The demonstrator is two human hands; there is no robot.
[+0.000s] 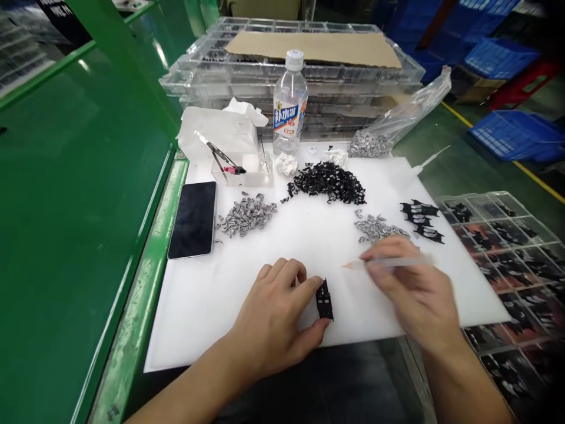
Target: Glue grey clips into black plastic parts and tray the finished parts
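My left hand [282,312] pinches a small black plastic part [324,300] between thumb and forefinger, at the near side of the white work board [194,318]. In my right hand [410,288] is a slim translucent pen-like tool [397,261], its pale tan tip pointing left, a little above the board; the hand is slightly blurred. Just beyond that hand lies a pile of small grey pieces [379,228]. A second heap of grey pieces [249,215] lies farther left, and a mound of small black pieces [331,181] sits between them, farther back.
A dark-screened tablet [193,219] lies at the left. Behind stand a plastic bottle [290,106], a clear box with tweezers [242,174] and stacked clear trays [344,88]. Several black parts [422,219] lie at right, beside a compartment tray [507,265]. A green metal frame [132,318] borders the left.
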